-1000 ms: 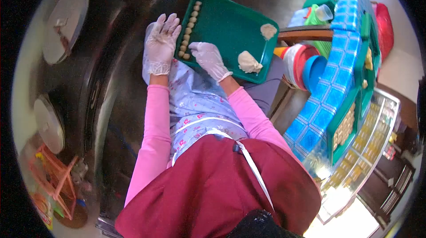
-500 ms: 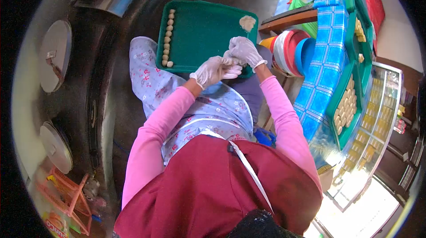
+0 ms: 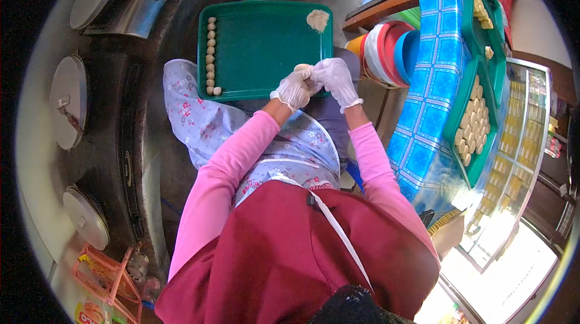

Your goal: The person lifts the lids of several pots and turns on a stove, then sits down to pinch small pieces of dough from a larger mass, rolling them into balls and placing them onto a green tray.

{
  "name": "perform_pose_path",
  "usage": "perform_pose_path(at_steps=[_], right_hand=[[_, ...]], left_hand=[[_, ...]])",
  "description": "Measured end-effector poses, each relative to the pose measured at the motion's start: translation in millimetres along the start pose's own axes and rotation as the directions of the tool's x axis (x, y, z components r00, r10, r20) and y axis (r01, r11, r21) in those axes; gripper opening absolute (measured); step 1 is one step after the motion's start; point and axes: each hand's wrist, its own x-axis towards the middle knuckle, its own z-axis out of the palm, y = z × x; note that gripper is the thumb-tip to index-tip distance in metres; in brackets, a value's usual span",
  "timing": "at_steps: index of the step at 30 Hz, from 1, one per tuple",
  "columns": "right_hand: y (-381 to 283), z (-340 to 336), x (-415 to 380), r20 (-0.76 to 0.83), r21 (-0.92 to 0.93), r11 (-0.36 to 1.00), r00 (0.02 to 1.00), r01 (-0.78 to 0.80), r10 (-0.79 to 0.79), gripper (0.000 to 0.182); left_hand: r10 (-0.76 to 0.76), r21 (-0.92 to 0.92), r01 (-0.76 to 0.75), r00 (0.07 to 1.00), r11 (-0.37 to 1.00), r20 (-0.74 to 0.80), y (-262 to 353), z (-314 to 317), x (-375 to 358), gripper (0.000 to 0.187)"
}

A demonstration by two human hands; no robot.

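My left hand [image 3: 293,89], in a thin white glove, is closed around a small pale piece of dough [image 3: 302,68] that shows at its fingertips. Against it, my gloved right hand [image 3: 336,80] has its fingers bent together; what they hold, if anything, is hidden. Both hands are over the near right edge of a green tray [image 3: 266,46] by my lap. Along the tray's left side runs a row of small dough balls [image 3: 210,50], with one more beside its near end. A flattened lump of pale dough [image 3: 317,20] lies in the far right corner.
To the right, a table with a blue checked cloth [image 3: 432,88] carries green trays holding many round dough pieces [image 3: 473,121] and yellow pieces [image 3: 481,12]. Stacked round tubs [image 3: 393,52] stand beneath. Round lids [image 3: 68,101] line the left, near an orange basket [image 3: 103,275].
My left fingers, stretched out before, have curled up, and the dough piece now shows at their tips. My right hand has moved slightly nearer. The whole view has shifted a little.
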Motion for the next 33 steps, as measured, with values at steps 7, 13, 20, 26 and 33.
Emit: perform_pose_path(at_steps=[7,13,20,26,33], right_hand=[[-57.7,-34.5,-45.2,0.302,0.834,0.473,0.952,-0.284,0.038,0.017],[-31.1,-18.3,-1.7,-0.193,-0.205,0.779,0.756,0.593,-0.626,0.023],[-14.8,-20.2,98.9,-0.239,-0.843,0.515,0.754,0.151,-0.612,0.009],[1.1,-2.6,135.0,0.006,-0.958,0.215,0.764,0.190,-0.645,0.009],[-8.2,-3.1,128.6,0.023,-0.891,0.344,0.788,0.294,-0.615,0.006]], left_hand=[[0.177,-0.015,-0.184,0.917,0.983,0.357,-2.4,-21.4,18.7,0.022],[0.088,-0.386,0.000,0.974,0.922,0.211,31.7,16.9,-41.3,0.016],[0.366,-0.185,-0.360,0.931,0.915,-0.001,62.0,20.0,-65.0,0.022],[0.429,-0.246,-0.387,0.891,0.888,0.146,72.1,9.4,-51.3,0.024],[0.515,-0.169,-0.498,0.853,0.851,0.081,78.7,7.5,-49.6,0.027]])
